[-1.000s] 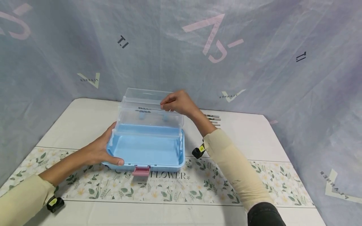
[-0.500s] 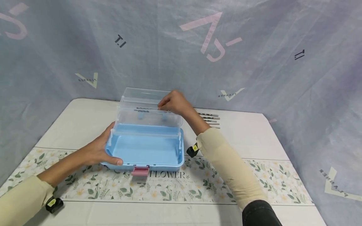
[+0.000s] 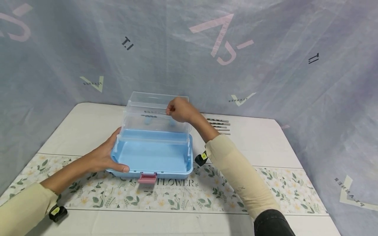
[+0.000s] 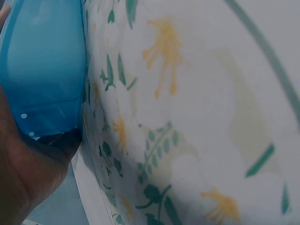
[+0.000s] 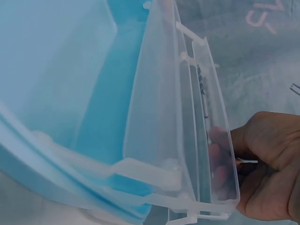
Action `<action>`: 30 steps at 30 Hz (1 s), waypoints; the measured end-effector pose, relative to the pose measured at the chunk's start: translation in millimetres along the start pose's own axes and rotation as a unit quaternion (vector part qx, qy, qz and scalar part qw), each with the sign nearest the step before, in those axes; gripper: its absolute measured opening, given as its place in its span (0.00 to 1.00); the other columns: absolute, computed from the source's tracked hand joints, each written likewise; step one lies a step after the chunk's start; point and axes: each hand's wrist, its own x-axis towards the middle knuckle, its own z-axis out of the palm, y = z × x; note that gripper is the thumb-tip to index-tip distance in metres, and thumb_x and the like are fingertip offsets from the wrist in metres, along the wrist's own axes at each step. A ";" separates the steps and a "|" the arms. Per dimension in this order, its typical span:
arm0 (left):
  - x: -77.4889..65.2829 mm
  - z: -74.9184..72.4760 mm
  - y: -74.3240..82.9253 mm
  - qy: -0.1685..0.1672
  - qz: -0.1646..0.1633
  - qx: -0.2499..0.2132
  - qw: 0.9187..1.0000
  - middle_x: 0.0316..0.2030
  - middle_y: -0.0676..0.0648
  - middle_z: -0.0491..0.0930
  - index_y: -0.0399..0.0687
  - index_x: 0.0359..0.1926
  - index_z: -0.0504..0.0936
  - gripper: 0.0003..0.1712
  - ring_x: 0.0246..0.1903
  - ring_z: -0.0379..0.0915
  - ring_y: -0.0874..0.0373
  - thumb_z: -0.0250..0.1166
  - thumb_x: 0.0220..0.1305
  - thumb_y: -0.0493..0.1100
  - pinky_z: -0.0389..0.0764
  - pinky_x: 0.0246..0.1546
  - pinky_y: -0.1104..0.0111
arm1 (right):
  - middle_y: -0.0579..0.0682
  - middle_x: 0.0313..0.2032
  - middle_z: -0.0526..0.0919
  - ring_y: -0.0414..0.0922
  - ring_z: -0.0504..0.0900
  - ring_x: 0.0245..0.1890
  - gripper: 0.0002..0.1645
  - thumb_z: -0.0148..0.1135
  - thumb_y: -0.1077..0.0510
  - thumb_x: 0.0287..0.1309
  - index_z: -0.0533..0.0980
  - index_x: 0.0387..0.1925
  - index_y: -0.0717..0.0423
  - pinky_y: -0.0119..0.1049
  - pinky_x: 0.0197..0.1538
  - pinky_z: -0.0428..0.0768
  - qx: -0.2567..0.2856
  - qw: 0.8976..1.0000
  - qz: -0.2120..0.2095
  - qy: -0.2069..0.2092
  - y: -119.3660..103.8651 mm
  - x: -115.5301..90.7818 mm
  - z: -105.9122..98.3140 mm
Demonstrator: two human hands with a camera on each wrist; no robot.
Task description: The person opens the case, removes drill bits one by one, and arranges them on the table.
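Observation:
A light blue plastic toolbox [image 3: 152, 155] stands with its clear cantilever trays [image 3: 141, 124] raised at the back. My left hand [image 3: 104, 157] grips its left side, thumb over the front-left rim and fingers along the outer wall; the left wrist view shows this hand [image 4: 33, 173] at the box wall. At the top tray, my right hand [image 3: 180, 109] pinches a metal drill bit [image 3: 155, 112], whose fluted end points left. In the right wrist view, the fluted part of the bit [image 5: 202, 91] shows through the clear tray wall. A second drill bit [image 3: 150, 116] lies just below it in the trays.
Several drill bits [image 3: 220, 123] lie in a row on the white table behind my right forearm. A pink latch [image 3: 147, 178] hangs at the toolbox front, above a floral printed strip [image 3: 177, 200]. Grey printed fabric [image 3: 183, 59] stands close behind the table.
My right hand has shifted slightly left and its fingers are more curled at the tray. More of the drill bits on the table now show past the forearm. The left hand stays put.

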 end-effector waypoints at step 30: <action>-4.9 -2.0 5.1 0.001 -0.023 0.035 0.999 0.87 0.27 0.49 0.61 0.93 0.26 0.94 0.81 0.57 0.21 0.91 0.47 0.42 0.69 0.69 0.20 | 0.49 0.44 0.87 0.41 0.87 0.42 0.08 0.57 0.67 0.85 0.79 0.56 0.66 0.33 0.49 0.86 0.403 0.912 0.033 0.066 46.6 -31.4 -23.3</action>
